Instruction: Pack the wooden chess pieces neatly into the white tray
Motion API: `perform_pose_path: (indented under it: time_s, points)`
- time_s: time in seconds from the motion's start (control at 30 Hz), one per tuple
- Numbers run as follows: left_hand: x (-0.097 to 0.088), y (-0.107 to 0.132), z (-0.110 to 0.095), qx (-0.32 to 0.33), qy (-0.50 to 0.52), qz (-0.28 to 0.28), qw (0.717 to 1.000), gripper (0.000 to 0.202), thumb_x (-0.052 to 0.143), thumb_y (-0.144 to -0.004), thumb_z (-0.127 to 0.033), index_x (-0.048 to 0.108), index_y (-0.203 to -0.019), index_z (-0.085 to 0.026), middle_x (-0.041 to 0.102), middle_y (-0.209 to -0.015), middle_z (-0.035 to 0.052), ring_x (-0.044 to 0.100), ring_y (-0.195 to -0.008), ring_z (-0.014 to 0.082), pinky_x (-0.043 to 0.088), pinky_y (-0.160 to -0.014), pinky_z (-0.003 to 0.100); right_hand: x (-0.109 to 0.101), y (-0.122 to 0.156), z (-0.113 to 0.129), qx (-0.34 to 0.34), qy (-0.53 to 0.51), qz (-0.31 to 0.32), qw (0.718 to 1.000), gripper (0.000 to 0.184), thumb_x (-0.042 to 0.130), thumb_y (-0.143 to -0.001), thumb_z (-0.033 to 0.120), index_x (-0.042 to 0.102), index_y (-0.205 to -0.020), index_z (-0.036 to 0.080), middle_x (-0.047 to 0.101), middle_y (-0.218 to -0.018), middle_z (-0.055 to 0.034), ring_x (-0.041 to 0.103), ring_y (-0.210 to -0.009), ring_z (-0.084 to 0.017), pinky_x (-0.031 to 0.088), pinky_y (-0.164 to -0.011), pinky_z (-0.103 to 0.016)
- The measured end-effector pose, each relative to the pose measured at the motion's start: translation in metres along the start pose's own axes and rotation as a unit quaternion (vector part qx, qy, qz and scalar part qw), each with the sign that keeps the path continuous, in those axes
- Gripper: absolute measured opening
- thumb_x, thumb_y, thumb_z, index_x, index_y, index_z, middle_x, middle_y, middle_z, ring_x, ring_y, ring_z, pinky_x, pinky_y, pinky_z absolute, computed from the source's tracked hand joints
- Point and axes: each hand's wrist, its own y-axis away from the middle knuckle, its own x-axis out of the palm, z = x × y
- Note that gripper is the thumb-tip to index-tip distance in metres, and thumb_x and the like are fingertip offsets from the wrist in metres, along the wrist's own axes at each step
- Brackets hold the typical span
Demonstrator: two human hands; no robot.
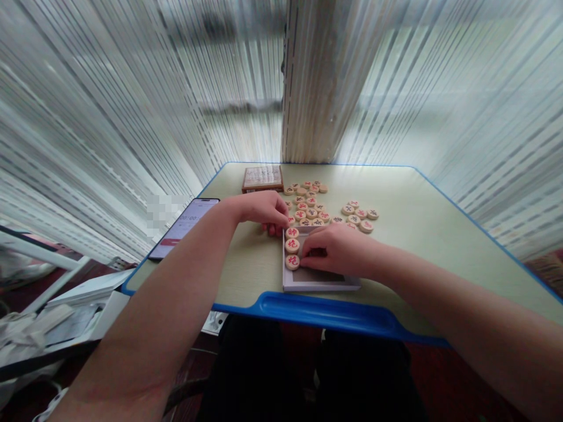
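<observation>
White and shallow, the tray (323,288) lies on the counter (422,234) behind its blue ledge (325,310), long axis apparently running left to right. Three red-marked discs (292,246) lie face up along its left wall, their row pointing away from the person. Right hand (332,249) half-curled over the tray — thumb tip at the nearest disc; left hand (272,211) nearly closed beside the far-left corner. Whether either grips a disc, I cannot tell; the right hand hides the tray's far-right corner.

I see the right hand (332,247) over the box (323,287), left hand (265,209) at its eleven o'clock, pieces (311,214) at twelve.
</observation>
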Motion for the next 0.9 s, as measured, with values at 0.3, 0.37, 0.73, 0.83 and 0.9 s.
perform_pose_path:
  time_s: [0.3,0.37,0.73,0.83,0.9]
  points:
    - [-0.001,0.000,0.002,0.003,0.006,0.009,1.000,0.014,0.063,-0.067,-0.029,0.067,-0.068,-0.016,0.064,-0.058,0.0000,0.058,-0.056,0.0100,0.042,-0.054,0.020,0.000,0.000,-0.002,-0.012,-0.015,-0.008,1.000,0.010,0.062,-0.077,0.020,0.070,-0.072,0.019,0.066,-0.070,-0.0011,0.053,-0.059,-0.010,0.035,-0.057,-0.022]
    - [-0.001,0.000,0.001,0.004,0.004,0.011,1.000,0.014,0.063,-0.067,-0.029,0.067,-0.068,-0.015,0.064,-0.059,0.0006,0.057,-0.056,0.0104,0.043,-0.054,0.021,0.000,0.001,-0.002,-0.024,-0.006,-0.022,0.999,0.010,0.062,-0.077,0.019,0.069,-0.069,0.018,0.065,-0.068,-0.0006,0.052,-0.057,-0.010,0.035,-0.057,-0.022]
    - [-0.001,0.001,-0.001,0.006,0.005,0.018,1.000,0.010,0.061,-0.066,-0.025,0.065,-0.066,-0.015,0.063,-0.058,0.0001,0.057,-0.057,0.0099,0.042,-0.055,0.020,0.007,-0.001,-0.003,-0.066,-0.001,-0.113,0.991,0.020,0.055,-0.086,0.028,0.072,-0.087,0.018,0.070,-0.084,-0.0070,0.061,-0.073,-0.014,0.042,-0.068,-0.025]
    - [-0.001,0.002,-0.001,0.004,0.008,0.017,1.000,0.010,0.061,-0.066,-0.025,0.065,-0.066,-0.016,0.063,-0.059,0.0003,0.057,-0.058,0.0103,0.042,-0.055,0.020,0.009,-0.002,-0.004,-0.060,-0.001,-0.106,0.993,0.019,0.056,-0.085,0.027,0.072,-0.087,0.018,0.071,-0.087,-0.0072,0.063,-0.076,-0.015,0.043,-0.070,-0.025]
    - [-0.001,0.001,-0.001,0.006,0.008,0.016,1.000,0.009,0.061,-0.066,-0.024,0.065,-0.066,-0.015,0.063,-0.059,0.0006,0.057,-0.058,0.0108,0.042,-0.056,0.021,0.010,-0.003,-0.005,-0.054,0.001,-0.110,0.992,0.018,0.056,-0.085,0.027,0.072,-0.087,0.019,0.071,-0.088,-0.0069,0.063,-0.077,-0.016,0.043,-0.070,-0.026]
